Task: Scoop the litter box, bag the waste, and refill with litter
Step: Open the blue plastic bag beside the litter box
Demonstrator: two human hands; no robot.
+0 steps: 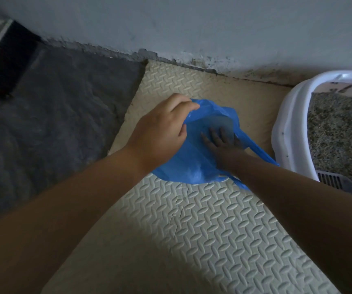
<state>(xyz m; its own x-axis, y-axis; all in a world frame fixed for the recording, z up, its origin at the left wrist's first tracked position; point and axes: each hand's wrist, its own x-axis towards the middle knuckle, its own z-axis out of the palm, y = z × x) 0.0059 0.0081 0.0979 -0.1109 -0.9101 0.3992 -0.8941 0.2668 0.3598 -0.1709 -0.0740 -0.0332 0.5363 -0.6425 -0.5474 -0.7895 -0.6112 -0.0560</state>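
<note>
A blue plastic bag (194,164) lies on the cream foam mat (213,225). My left hand (160,132) grips the bag's upper rim and holds its mouth open. My right hand (221,143) is inside the bag, seen through the thin plastic with its fingers spread flat. A grey lump (223,124) sits in the bag just past my fingertips. At the right edge stands the white litter box (285,132) filled with speckled grey litter (340,136). A slotted scoop (332,180) rests in the box's near corner.
The grey wall (192,22) runs along the back, with dirty marks at its foot. A dark grey rug (54,115) covers the floor on the left. A black brush with a white back (5,58) stands at the far left.
</note>
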